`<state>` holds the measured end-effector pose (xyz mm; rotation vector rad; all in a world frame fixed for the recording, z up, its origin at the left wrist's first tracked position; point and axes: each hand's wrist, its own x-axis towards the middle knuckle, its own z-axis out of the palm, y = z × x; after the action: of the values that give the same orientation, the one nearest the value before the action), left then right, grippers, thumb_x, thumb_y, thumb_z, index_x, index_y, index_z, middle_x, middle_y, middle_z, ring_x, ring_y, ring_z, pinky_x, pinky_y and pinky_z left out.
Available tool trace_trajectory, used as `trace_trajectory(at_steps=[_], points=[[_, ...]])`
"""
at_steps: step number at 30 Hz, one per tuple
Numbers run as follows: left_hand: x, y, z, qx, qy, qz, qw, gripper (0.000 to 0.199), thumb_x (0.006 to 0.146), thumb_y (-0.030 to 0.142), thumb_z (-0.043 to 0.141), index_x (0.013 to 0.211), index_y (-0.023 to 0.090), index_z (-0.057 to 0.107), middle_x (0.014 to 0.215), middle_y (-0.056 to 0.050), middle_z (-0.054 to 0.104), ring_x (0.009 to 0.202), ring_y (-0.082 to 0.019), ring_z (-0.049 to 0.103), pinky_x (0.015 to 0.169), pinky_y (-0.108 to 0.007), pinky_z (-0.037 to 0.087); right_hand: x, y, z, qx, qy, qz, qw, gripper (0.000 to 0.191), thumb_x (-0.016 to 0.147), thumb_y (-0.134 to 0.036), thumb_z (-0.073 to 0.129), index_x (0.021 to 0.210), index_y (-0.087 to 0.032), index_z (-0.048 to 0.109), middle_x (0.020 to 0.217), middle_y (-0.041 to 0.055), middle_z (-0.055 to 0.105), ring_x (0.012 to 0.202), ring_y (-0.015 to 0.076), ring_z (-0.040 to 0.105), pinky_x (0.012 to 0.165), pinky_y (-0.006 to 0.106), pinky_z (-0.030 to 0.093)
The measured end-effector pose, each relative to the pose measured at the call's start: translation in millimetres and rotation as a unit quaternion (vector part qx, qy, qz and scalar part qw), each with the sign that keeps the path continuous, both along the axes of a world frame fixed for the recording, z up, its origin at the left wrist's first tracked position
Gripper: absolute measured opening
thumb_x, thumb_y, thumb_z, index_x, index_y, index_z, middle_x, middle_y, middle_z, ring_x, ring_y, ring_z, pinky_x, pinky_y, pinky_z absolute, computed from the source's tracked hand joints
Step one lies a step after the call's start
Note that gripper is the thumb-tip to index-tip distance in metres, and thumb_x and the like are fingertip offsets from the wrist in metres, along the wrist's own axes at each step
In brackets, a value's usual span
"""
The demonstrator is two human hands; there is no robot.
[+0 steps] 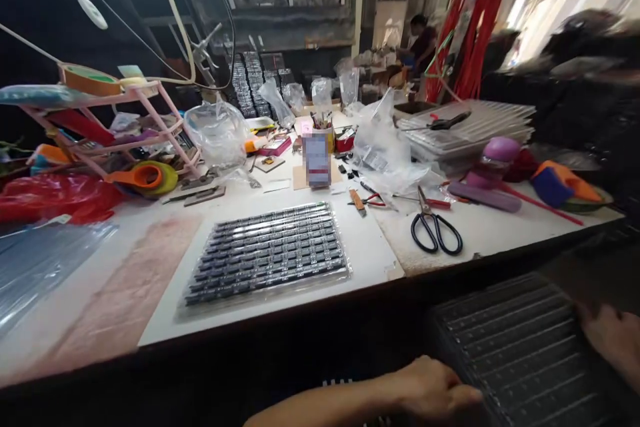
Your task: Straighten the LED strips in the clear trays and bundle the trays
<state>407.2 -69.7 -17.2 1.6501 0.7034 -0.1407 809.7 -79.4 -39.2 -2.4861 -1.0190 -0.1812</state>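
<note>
In the lower right, below the table's front edge, is a dark ribbed plastic tray (pixel 520 340), slightly blurred, with long parallel rows. My left hand (pixel 435 383) grips its near left edge with curled fingers. At the tray's right side my right hand (pixel 607 337) holds the edge, its fingertips partly hidden in shadow and blur. On the table lies another clear plastic tray (pixel 270 250), filled with rows of small black parts. It rests on a white board (pixel 170 323), apart from both hands.
Black-handled scissors (pixel 436 230), red-handled pliers (pixel 373 199) and a purple bottle (pixel 493 157) lie toward the right. Stacked clear trays (pixel 465 127) stand behind them. A pink rack (pixel 165 127) and red plastic bag (pixel 55 197) occupy the left. A person (pixel 423 43) is far back.
</note>
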Motion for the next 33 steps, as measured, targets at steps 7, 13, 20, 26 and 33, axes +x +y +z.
trace_trajectory(at_steps=[7, 13, 20, 26, 33], points=[[-151, 66, 95.7, 0.429, -0.051, 0.133, 0.892, 0.032, 0.094, 0.034, 0.041, 0.116, 0.018, 0.059, 0.117, -0.010, 0.063, 0.111, -0.020, 0.057, 0.097, -0.035, 0.045, -174, 58, 65.1, 0.261, -0.155, 0.206, 0.930, 0.019, 0.081, -0.035, 0.046, 0.090, -0.034, 0.063, 0.088, 0.0143, 0.065, 0.088, 0.0290, 0.062, 0.079, 0.045, 0.041], [-183, 134, 77.1, 0.549, 0.054, -0.009, 0.834, 0.053, 0.091, 0.053, 0.039, 0.137, 0.027, 0.040, 0.150, -0.005, 0.035, 0.141, -0.033, 0.022, 0.109, -0.062, 0.020, -328, 181, 124.6, -0.023, -0.135, 0.491, 0.860, 0.028, 0.093, -0.019, 0.036, 0.101, -0.017, 0.063, 0.104, 0.0099, 0.065, 0.098, 0.0196, 0.057, 0.087, 0.031, 0.040], [-212, 141, 60.5, 0.595, 0.036, -0.011, 0.803, 0.049, 0.092, 0.053, 0.035, 0.135, 0.030, 0.043, 0.147, -0.003, 0.041, 0.140, -0.026, 0.026, 0.111, -0.053, 0.020, -410, 282, 100.4, -0.141, -0.185, 0.515, 0.825, 0.023, 0.089, -0.012, 0.044, 0.096, -0.010, 0.066, 0.102, 0.0146, 0.064, 0.099, 0.0237, 0.055, 0.087, 0.035, 0.037], [-236, 159, 69.6, 0.572, 0.037, 0.000, 0.820, 0.045, 0.089, 0.057, 0.040, 0.123, 0.031, 0.055, 0.136, -0.002, 0.053, 0.132, -0.024, 0.038, 0.107, -0.048, 0.026, -435, 301, 98.6, -0.185, -0.199, 0.502, 0.821, 0.029, 0.092, -0.008, 0.036, 0.112, -0.007, 0.057, 0.112, 0.0162, 0.059, 0.105, 0.0238, 0.053, 0.087, 0.035, 0.039], [-217, 188, 100.8, 0.505, 0.039, 0.063, 0.860, 0.034, 0.096, 0.030, 0.036, 0.094, 0.021, 0.068, 0.093, -0.002, 0.070, 0.089, -0.016, 0.056, 0.085, -0.033, 0.041, -446, 234, 110.2, -0.234, -0.178, 0.535, 0.792, 0.028, 0.087, -0.006, 0.038, 0.100, -0.012, 0.062, 0.092, 0.0135, 0.064, 0.085, 0.0228, 0.059, 0.072, 0.031, 0.042]])
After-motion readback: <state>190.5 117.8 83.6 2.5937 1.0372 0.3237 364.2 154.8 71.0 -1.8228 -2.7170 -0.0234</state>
